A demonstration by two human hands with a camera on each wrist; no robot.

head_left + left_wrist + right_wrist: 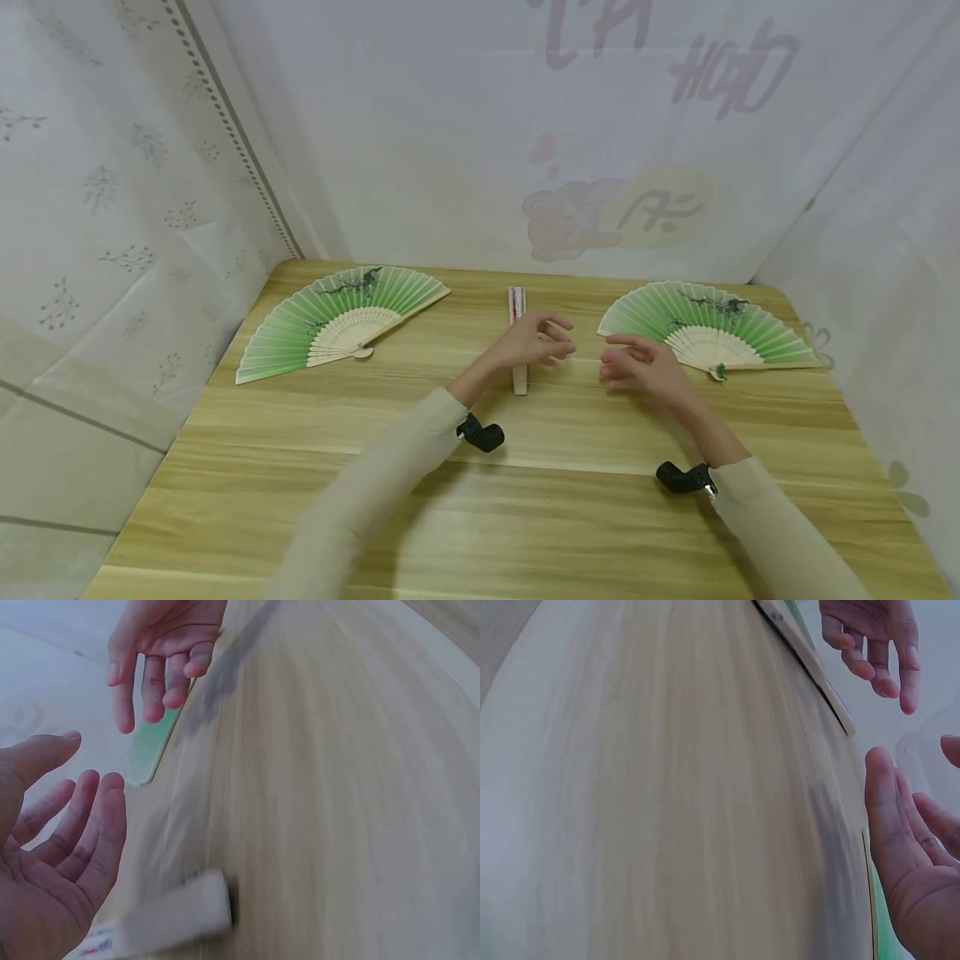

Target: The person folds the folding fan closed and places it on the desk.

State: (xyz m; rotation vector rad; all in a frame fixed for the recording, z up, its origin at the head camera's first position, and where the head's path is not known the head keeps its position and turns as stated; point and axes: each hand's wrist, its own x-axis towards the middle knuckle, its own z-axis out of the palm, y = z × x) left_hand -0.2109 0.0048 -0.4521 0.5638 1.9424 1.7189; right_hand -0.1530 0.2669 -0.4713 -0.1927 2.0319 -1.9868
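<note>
My left hand (pixel 530 340) hovers over a folded fan (pixel 520 379) lying on the table, its fingers loosely bent and holding nothing. In the left wrist view the pale end of that folded fan (pixel 180 915) shows below the hand (pixel 67 847). Facing it across a small gap, my right hand (pixel 647 371) is raised with relaxed fingers and holds nothing. Just behind the right hand lies a spread green fan (pixel 720 312) with a dark branch print. A second spread green fan (pixel 341 312) rests at the back left, apart from both hands.
The wood-grain table (pixel 570 533) has white printed curtains (pixel 420 125) along its back and sides. Each wrist carries a black camera mount, on the left (pixel 482 435) and on the right (pixel 684 477).
</note>
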